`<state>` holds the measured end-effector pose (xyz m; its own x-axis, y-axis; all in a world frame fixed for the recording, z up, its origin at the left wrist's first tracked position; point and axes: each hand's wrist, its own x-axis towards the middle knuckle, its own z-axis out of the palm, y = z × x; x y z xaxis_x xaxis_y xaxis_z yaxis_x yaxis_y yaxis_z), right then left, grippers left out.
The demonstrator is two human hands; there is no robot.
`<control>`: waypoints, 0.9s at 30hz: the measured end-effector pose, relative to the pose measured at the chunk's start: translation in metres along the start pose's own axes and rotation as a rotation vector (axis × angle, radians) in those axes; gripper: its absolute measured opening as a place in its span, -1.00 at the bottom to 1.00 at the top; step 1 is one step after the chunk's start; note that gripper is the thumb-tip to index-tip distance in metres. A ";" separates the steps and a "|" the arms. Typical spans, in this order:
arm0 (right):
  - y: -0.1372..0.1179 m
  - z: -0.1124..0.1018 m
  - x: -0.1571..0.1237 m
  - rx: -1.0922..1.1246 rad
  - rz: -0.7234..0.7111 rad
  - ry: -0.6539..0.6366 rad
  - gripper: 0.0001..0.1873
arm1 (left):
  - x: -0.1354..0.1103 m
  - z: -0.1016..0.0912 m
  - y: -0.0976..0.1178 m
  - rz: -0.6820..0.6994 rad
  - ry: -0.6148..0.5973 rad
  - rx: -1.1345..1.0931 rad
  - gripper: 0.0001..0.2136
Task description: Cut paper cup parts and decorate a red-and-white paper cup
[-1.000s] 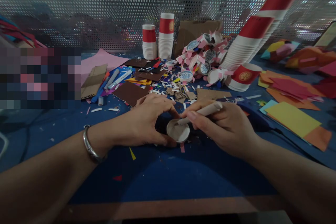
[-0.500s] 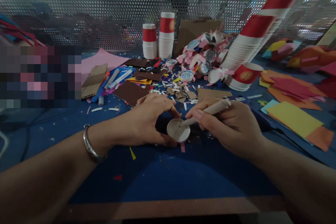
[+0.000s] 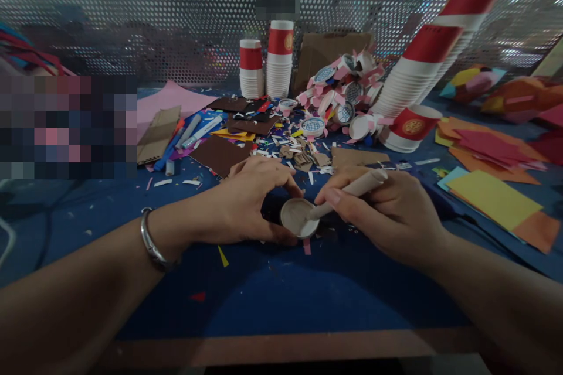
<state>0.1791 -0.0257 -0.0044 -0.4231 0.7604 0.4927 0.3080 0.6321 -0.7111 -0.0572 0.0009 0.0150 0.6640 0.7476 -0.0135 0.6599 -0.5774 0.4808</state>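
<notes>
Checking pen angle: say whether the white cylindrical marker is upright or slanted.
Slanted: in the right hand, the marker rises rightward from the round white disc.

1 pale marker [image 3: 354, 193] slants over 1 round white disc [image 3: 295, 220].

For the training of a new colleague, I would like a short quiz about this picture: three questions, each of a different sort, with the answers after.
1. Multiple choice. What does the right hand hold?
A) a pair of scissors
B) a pale marker pen
C) a paper cup

2. True or false. The silver bracelet is worn on the right wrist.

3. Fill in the missing colour. By the near edge of the small round piece between the thumb and fingers of the left hand, a ____ strip shows.

Key:
1. B
2. False; it is on the left wrist.
3. pink
</notes>
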 end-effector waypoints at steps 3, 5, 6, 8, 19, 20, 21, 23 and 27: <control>-0.002 0.000 -0.001 -0.015 0.003 0.020 -0.75 | 0.000 0.000 0.000 0.013 -0.002 -0.005 -0.50; -0.004 0.000 0.000 -0.009 0.005 0.014 -0.73 | 0.000 0.001 -0.001 0.020 0.002 -0.011 -0.49; -0.004 0.001 0.000 0.001 0.004 0.011 -0.72 | 0.000 0.001 -0.001 0.022 0.006 -0.014 -0.50; -0.004 0.003 0.001 0.020 0.000 0.011 -0.73 | 0.000 0.001 -0.001 0.028 0.009 -0.019 -0.50; -0.001 0.005 0.002 0.018 -0.027 -0.018 -0.71 | 0.001 0.002 -0.003 0.058 0.021 -0.010 -0.50; -0.001 0.004 0.002 0.009 -0.032 -0.013 -0.71 | 0.000 0.002 -0.003 0.055 0.021 -0.006 -0.49; 0.000 0.004 0.001 -0.003 -0.028 -0.008 -0.72 | 0.000 0.002 -0.003 0.052 0.022 -0.004 -0.49; 0.000 0.003 0.001 -0.031 -0.013 0.003 -0.77 | 0.000 0.001 -0.003 0.049 0.023 -0.005 -0.49; 0.000 0.002 0.001 -0.061 0.002 0.024 -0.79 | 0.000 0.001 -0.002 0.043 0.013 0.000 -0.49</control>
<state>0.1775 -0.0254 -0.0052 -0.4021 0.7644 0.5041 0.3603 0.6382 -0.6804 -0.0582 0.0021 0.0129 0.6871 0.7263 0.0187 0.6306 -0.6090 0.4811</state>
